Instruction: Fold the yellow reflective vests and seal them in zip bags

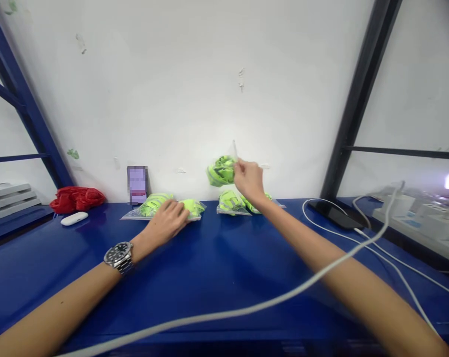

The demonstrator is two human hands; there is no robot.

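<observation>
My right hand (250,179) pinches a clear plastic bag (221,171) by its edge and holds it up off the table, before the wall. Folded neon yellow-green cloth with grey stripes fills this bag. Lower on the left, my left hand (167,221), with a watch (119,255) at its wrist, has its fingers curled on a small bag of the same cloth (193,207). Another such bag (152,204) lies just behind that hand. Below the raised bag lies a bag of neon cloth (230,202), and beside it one more (266,198), partly hidden by my right hand and forearm.
A phone (137,184) leans upright on the wall. Red cloth (78,199) and a white case (74,218) lie left on the blue table (224,277). On the right, a dark phone (334,214) has a white cable (284,296) near it; the cable crosses the foreground.
</observation>
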